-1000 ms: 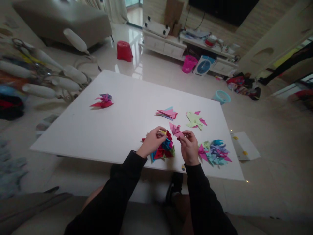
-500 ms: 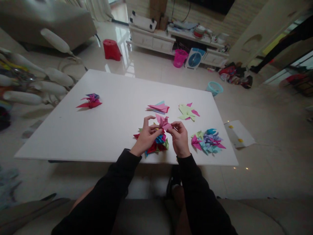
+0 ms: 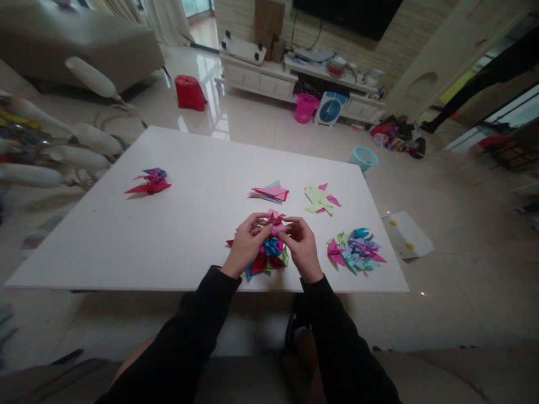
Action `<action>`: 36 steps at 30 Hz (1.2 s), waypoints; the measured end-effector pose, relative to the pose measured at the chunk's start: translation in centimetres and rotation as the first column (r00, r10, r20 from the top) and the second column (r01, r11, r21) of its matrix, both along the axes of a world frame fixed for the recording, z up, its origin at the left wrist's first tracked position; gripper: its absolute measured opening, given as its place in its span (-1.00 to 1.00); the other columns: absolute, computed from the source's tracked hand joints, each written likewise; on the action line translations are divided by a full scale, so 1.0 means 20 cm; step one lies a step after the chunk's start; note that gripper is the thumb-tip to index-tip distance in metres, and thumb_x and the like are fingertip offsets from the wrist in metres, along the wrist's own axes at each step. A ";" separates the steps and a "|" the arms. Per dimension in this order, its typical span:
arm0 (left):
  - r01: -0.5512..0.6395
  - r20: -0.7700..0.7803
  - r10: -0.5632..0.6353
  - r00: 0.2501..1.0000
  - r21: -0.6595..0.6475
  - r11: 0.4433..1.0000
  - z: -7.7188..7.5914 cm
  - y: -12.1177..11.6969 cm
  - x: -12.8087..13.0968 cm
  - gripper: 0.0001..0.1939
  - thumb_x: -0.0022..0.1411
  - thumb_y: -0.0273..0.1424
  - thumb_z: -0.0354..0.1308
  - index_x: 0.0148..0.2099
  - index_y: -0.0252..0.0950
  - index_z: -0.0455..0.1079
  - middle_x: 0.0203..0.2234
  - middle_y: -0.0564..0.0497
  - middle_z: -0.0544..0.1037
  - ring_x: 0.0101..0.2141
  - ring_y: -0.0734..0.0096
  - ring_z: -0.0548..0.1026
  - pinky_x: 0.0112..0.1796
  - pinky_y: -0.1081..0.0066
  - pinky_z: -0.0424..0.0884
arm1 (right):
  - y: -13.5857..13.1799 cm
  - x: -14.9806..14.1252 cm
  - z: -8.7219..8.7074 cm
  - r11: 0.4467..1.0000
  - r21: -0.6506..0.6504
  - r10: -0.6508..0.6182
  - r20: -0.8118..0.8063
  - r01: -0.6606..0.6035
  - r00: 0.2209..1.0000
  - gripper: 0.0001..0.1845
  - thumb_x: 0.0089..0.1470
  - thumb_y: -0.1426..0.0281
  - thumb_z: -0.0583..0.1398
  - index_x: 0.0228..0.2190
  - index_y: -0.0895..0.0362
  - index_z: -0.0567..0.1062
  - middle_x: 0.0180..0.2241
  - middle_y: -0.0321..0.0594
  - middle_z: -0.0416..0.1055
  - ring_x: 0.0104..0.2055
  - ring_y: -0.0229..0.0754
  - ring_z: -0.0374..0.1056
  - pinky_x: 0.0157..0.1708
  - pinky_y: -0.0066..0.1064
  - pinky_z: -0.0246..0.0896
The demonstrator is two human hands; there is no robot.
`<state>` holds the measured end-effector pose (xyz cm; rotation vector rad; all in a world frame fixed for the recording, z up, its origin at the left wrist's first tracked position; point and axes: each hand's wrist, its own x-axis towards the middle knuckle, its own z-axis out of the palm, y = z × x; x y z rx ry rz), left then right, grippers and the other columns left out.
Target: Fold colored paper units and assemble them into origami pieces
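The pink crane [image 3: 277, 223] was between the two hands, over the far part of the heap [image 3: 268, 262] on the worktop [image 3: 189, 224]. The fingers of the left hand [image 3: 245, 242] were pinched on its left side, those of the right hand [image 3: 303, 247] on its right, so neither was nearer. Partly covered by fingers, its long axis could not be told.

Free way on left of table [image 3: 181, 235], colourful paper pile [image 3: 269, 261] obstructing below left hand [image 3: 245, 242], folded stack [image 3: 273, 193] beyond, gap between right hand [image 3: 304, 247] and cluster [image 3: 360, 253].
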<state>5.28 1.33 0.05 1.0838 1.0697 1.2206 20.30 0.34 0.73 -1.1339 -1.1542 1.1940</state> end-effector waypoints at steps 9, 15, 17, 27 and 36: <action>0.038 0.024 -0.039 0.999 0.017 0.999 -0.01 -0.02 0.00 -0.56 0.20 -0.27 0.29 0.09 -0.30 0.38 -0.25 -0.04 0.55 -0.29 0.40 0.57 -0.22 0.41 0.50 | -0.01 0.03 -0.02 1.000 0.017 -0.017 0.056 0.016 0.998 -0.69 0.01 0.29 0.38 -0.18 0.04 0.50 -0.37 -0.31 0.48 -0.30 -0.20 0.41 -0.24 -0.35 0.36; 0.056 -0.029 -0.054 0.998 0.051 0.997 -0.02 -0.03 0.00 -0.61 0.25 -0.29 0.24 0.10 -0.27 0.41 -0.17 -0.07 0.55 -0.29 0.43 0.56 -0.23 0.45 0.49 | -0.01 0.02 -0.02 1.000 -0.002 -0.020 0.009 0.020 1.000 -0.67 -0.04 0.32 0.39 -0.20 0.04 0.47 -0.36 -0.31 0.49 -0.30 -0.18 0.44 -0.27 -0.35 0.38; 0.080 -0.049 -0.077 0.996 0.062 0.995 -0.03 -0.03 0.00 -0.63 0.26 -0.30 0.22 0.09 -0.27 0.44 -0.15 -0.07 0.56 -0.27 0.42 0.56 -0.21 0.44 0.49 | -0.01 0.01 -0.01 1.000 -0.003 -0.014 0.004 0.014 1.000 -0.66 -0.05 0.33 0.39 -0.20 0.04 0.48 -0.35 -0.31 0.50 -0.29 -0.18 0.45 -0.25 -0.34 0.39; 0.161 -0.124 -0.150 0.981 0.081 0.984 -0.01 -0.03 -0.01 -0.58 0.28 -0.20 0.23 0.11 -0.29 0.47 -0.07 -0.12 0.60 -0.20 0.29 0.57 -0.16 0.38 0.49 | -0.01 0.03 -0.02 0.998 0.065 -0.033 0.189 0.021 0.982 -0.66 0.03 0.31 0.37 -0.13 0.02 0.49 -0.36 -0.30 0.52 -0.31 -0.17 0.45 -0.22 -0.31 0.36; 0.155 -0.139 -0.141 0.980 0.097 0.983 -0.03 -0.02 -0.02 -0.64 0.28 -0.21 0.23 0.04 -0.29 0.50 -0.14 -0.11 0.63 -0.24 0.29 0.58 -0.18 0.38 0.49 | -0.01 0.04 0.00 0.998 0.055 -0.054 0.264 0.041 0.963 -0.63 -0.01 0.26 0.40 -0.13 0.03 0.52 -0.40 -0.33 0.47 -0.37 -0.20 0.40 -0.30 -0.36 0.32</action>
